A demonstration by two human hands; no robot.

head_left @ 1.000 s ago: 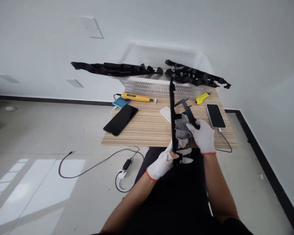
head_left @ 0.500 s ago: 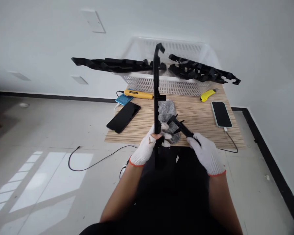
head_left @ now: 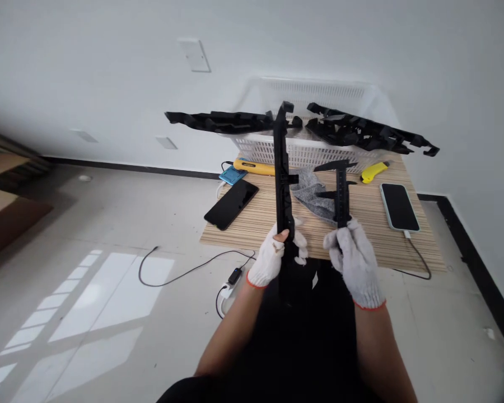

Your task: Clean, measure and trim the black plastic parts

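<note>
My gloved left hand [head_left: 277, 252] grips the lower end of a long black plastic bracket [head_left: 282, 173] that stands nearly upright in front of me. My gloved right hand [head_left: 357, 254] is closed around the lower part of a black caliper [head_left: 341, 193], whose jaws point up and to the left. The caliper is apart from the bracket. Behind and between them a grey cloth [head_left: 313, 193] lies on the wood-striped table [head_left: 369, 246]. The bracket's lowest part blends into my dark clothing and is hard to make out.
Behind the table surface stands a white plastic basket [head_left: 260, 150] with black plastic parts [head_left: 361, 129] across its rim. A yellow tool [head_left: 254, 167], a dark phone [head_left: 232, 204], a yellow utility knife [head_left: 374, 171] and a plugged-in phone [head_left: 400, 207] lie on the table. A cable [head_left: 189, 274] runs over the floor.
The caliper has turned from slanting left to nearly upright, and its jaws have moved up and right, away from the bracket. The view has shifted left. Both holds continue.
</note>
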